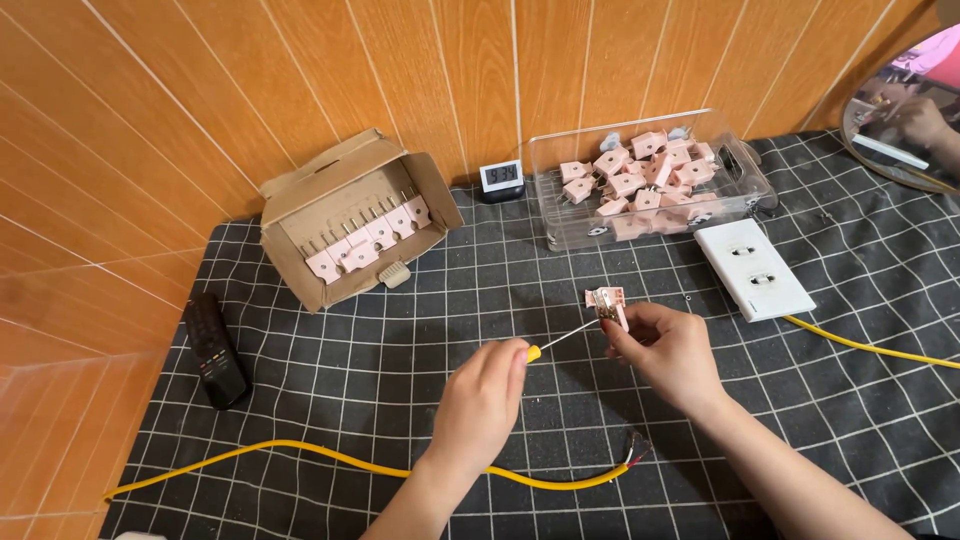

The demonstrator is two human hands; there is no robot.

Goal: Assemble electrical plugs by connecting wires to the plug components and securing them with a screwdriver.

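1. Left hand [478,398]: fingers closed around the yellow handle of a slim metal-shafted screwdriver [560,338], its tip laid against the plug.
2. Right hand [668,350]: fingers pinched shut on a small pink plastic plug [606,302], held just above the black grid-patterned cloth of the counter [420,360].
3. Step in hand, as judged: working a screw on the plug; the next move calls for a steady tip and firm grip.
4. Yellow cable [330,458] with bared wire ends lies near the wrists.
5. Behind: clear plastic tub of pink plugs [650,180], brown cardboard box of plugs [355,222], white socket strip [755,268].
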